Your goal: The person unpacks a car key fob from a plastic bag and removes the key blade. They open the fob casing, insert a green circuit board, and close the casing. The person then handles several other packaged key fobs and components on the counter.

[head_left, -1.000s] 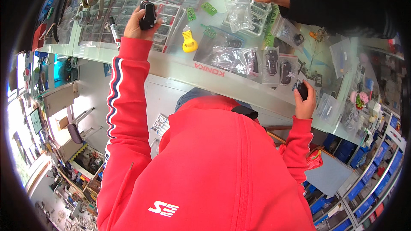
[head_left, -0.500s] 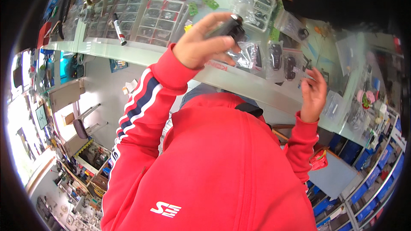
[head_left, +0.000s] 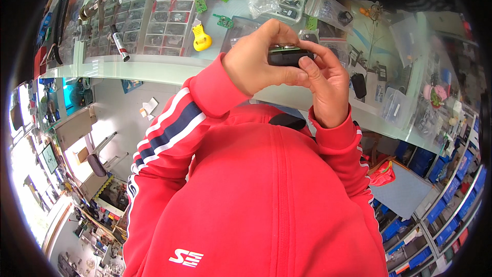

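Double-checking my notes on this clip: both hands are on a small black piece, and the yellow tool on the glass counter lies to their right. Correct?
Not quite: in the head view, the yellow tool on the glass counter lies to the left of the left hand and right hand, not to their right. Both hands are indeed on the small black piece.

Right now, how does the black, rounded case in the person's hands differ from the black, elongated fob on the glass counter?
The black, rounded case is held between left hand and right hand; the black, elongated fob lies on the glass counter. The case runs crosswise in view; the fob, up and down. The case shows a shiny greenish edge; the fob looks plain. Both are small.
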The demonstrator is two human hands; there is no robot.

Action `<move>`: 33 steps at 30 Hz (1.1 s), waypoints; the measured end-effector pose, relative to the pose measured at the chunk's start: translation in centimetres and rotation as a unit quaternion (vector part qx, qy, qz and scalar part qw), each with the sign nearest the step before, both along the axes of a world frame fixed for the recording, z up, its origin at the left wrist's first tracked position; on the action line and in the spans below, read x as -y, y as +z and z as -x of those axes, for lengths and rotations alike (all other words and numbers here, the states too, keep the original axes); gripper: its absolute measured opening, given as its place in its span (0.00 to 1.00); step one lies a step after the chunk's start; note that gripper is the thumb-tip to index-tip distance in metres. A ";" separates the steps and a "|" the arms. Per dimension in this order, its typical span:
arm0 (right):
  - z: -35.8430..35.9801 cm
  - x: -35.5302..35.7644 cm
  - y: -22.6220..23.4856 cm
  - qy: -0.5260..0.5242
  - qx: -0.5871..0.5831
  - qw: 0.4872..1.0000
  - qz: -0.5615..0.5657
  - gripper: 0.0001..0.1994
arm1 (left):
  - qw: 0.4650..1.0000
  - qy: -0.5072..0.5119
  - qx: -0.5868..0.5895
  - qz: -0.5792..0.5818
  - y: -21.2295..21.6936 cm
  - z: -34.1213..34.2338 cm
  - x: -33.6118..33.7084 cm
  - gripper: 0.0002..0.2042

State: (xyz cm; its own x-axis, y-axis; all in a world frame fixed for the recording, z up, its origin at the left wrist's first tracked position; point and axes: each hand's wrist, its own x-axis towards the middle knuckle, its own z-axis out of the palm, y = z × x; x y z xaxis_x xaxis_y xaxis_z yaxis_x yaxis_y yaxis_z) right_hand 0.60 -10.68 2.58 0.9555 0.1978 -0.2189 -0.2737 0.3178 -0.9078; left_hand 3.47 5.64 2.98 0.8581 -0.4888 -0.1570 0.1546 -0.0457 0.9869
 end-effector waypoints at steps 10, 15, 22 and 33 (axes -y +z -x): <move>0.2 0.0 0.0 -0.070 0.018 0.996 -0.046 0.15 | 0.986 0.078 -0.085 0.118 0.3 -0.3 0.5 0.12; 0.5 -0.5 -0.1 -0.122 0.078 0.989 0.015 0.17 | 0.967 0.149 -0.044 0.203 -1.0 0.1 1.4 0.14; 0.8 -2.8 -1.2 -0.164 0.231 0.940 0.191 0.20 | 0.817 0.280 -0.232 0.447 -1.2 0.9 4.7 0.16; 0.8 -2.2 -0.1 -0.116 0.274 0.914 0.276 0.13 | 0.758 0.236 -0.334 0.508 -2.5 0.3 4.2 0.18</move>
